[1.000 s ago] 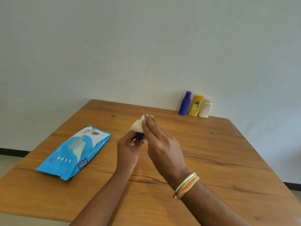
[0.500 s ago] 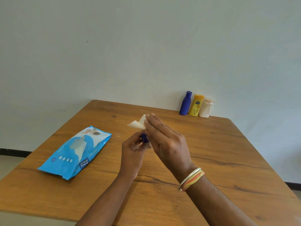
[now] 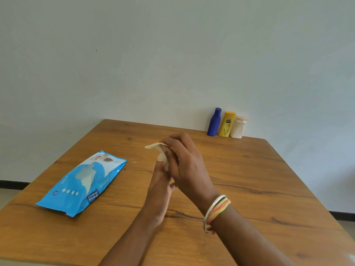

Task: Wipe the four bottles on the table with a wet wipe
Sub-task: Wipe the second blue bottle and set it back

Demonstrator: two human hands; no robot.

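Bangles: silver and orange-yellow bands point(image 3: 216, 212) ring the right wrist, nearest the camera.
Left hand point(image 3: 160, 189): lifted over the brown wooden table point(image 3: 249, 189), fingers pointing up into the wipe. The right hand hides whether they grip anything.
Right hand point(image 3: 187, 166): crosses over the left, fingers curled round the crumpled white wet wipe point(image 3: 157, 148). One corner of the wipe juts out to the left.
Pack: a blue plastic wipes pack point(image 3: 84, 181) lies flat to the left, well apart from the hands.
Bottles: a dark blue bottle point(image 3: 214, 122), a yellow bottle point(image 3: 227, 124) and a white bottle point(image 3: 238, 127) stand upright, touching in a row by the wall.
Fourth bottle: not in view.
Key relation: the row lies ahead and right of the fingers, so the right hand is nearer and the blue bottle comes first.
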